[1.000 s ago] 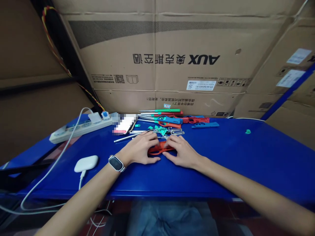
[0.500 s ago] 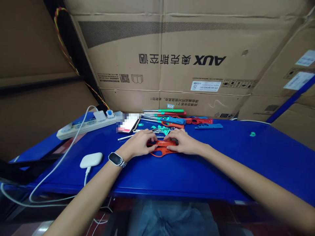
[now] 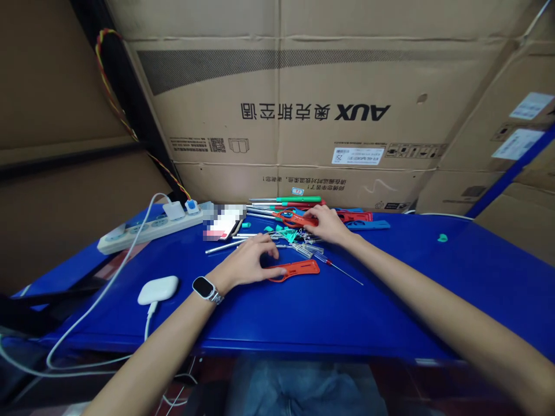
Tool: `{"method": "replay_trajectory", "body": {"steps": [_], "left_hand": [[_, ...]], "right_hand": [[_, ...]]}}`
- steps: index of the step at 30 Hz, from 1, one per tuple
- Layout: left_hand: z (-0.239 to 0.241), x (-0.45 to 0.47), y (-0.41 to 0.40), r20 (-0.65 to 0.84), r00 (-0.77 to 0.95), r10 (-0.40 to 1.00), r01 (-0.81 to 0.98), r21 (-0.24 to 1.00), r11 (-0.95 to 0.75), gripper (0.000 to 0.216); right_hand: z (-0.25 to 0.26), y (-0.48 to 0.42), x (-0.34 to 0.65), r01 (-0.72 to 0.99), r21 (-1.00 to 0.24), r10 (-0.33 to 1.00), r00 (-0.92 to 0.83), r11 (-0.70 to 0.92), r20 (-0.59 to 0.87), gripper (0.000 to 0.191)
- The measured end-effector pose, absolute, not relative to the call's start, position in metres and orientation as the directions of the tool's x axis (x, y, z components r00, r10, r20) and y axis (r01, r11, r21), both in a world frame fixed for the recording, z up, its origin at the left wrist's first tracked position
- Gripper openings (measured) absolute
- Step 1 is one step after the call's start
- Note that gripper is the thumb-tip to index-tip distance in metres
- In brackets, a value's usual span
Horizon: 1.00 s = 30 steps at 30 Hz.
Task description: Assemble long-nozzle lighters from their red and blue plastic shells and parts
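Observation:
My left hand [image 3: 249, 260] rests over the table with its fingers curved and apart, the thumb lying on an orange plastic lighter casing half [image 3: 303, 267]. That piece lies flat, its ring end partly under the hand. My right hand [image 3: 327, 224] is further back at the pile, its fingers closed on the end of another orange lighter casing half [image 3: 295, 218]. Between the hands lie small green parts [image 3: 289, 234], clear-handled pieces [image 3: 302, 249] and a thin screwdriver [image 3: 342, 270] with a clear handle and red collar.
Behind lie green- and red-handled screwdrivers [image 3: 299, 199] and a blue casing piece [image 3: 368, 225]. A phone [image 3: 229, 219], a power strip [image 3: 143, 230] and a white earbud case [image 3: 158, 289] with a cable stand left. A green bit [image 3: 442, 237] lies right. Cardboard [image 3: 303, 75] walls the back.
My right hand has moved back to the pile with one orange casing half, away from the other. The left hand has loosened, and the thin screwdriver and clear-handled pieces have come into view.

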<state>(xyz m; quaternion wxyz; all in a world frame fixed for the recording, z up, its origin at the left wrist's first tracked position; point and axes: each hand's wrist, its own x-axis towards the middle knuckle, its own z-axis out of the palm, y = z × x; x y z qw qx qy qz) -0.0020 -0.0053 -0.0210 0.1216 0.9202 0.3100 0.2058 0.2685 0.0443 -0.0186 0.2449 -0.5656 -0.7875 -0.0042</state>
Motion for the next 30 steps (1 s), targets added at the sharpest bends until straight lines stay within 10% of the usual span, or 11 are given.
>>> {"method": "replay_trajectory", "body": {"steps": [17, 23, 30], "left_hand": [[-0.013, -0.008, 0.015, 0.369, 0.556, 0.745, 0.737, 0.196, -0.647, 0.024], [-0.002, 0.008, 0.046, 0.237, 0.603, 0.761, 0.789, -0.038, -0.613, 0.014], [-0.009, 0.012, 0.043, 0.374, 0.622, 0.688, 0.737, 0.016, -0.675, 0.011]], "right_hand": [[-0.022, -0.016, 0.239, 0.887, -0.214, 0.891, -0.338, 0.409, 0.302, 0.016], [-0.027, -0.014, 0.243, 0.845, -0.342, 0.886, -0.283, 0.411, 0.366, 0.006], [-0.033, -0.008, 0.254, 0.638, -0.666, 0.896, -0.085, 0.385, 0.437, 0.012]]}}
